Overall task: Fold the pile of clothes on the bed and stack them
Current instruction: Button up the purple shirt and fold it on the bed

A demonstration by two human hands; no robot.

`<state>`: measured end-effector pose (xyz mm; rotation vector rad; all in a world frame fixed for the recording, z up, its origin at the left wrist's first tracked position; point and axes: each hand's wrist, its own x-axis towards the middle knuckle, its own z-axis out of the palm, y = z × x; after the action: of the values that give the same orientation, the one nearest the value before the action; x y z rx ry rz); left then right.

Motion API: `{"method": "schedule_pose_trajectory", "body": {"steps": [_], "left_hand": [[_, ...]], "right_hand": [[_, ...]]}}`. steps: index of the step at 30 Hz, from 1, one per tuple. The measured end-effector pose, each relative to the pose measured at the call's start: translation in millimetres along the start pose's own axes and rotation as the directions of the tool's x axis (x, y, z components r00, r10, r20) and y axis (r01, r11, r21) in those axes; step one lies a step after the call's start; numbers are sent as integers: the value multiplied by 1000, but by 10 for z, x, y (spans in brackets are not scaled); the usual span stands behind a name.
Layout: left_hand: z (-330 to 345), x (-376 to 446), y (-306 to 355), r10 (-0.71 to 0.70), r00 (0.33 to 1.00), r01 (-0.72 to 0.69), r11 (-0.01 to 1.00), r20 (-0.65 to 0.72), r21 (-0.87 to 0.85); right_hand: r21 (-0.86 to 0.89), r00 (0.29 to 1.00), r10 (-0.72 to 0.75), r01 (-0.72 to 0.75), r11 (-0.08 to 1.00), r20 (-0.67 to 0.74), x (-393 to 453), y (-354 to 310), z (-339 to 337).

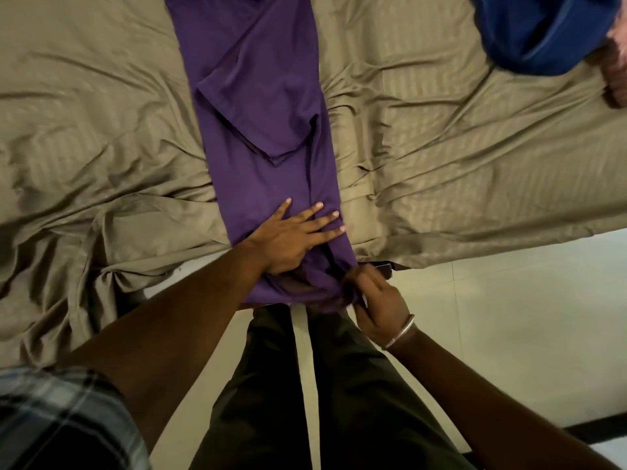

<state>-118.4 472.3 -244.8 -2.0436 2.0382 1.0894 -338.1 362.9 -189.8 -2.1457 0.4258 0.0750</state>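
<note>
We've got the purple shirt (258, 130) laid out on the bed (84, 113) as a long narrow strip, sides already folded in, one sleeve lying across the middle; its long axis runs straight away from us, near hem hanging at the bed edge right in front of our legs, far end out of frame at the top.

Left hand (291, 239) lies flat on the near part of the strip, fingers straight and spread, pinning the cloth, gripping nothing; right hand (369, 293) is at the near right corner of the hem, fingers curled into the fabric; looks like a pinch on the hem, though that corner is dark and bunched, so we're not certain how much cloth it has.

Both hands sit at the near end, right one lower and at the edge; so the next fold, as we judge it, goes lengthwise: hem lifted and carried away from us toward the collar end, left hand holding the crease line or shifting to the other corner.

Blue garment (543, 28) lies well apart at far right, not yet folded.
</note>
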Motion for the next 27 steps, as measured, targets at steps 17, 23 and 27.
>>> {"method": "schedule_pose_trajectory", "body": {"steps": [17,23,27], "left_hand": [[363,-1038,520,-851,455,498,-2,263,-867],[406,-1017,374,-721,447,395,-373,530,-840],[290,-986,427,-741,468,196,-444,481,-874]], "right_hand": [[115,991,78,-91,989,112,658,57,-77],[185,976,-111,76,980,189,745,61,-121],[187,943,-174,124,975,284,750,-1,-110]]}}
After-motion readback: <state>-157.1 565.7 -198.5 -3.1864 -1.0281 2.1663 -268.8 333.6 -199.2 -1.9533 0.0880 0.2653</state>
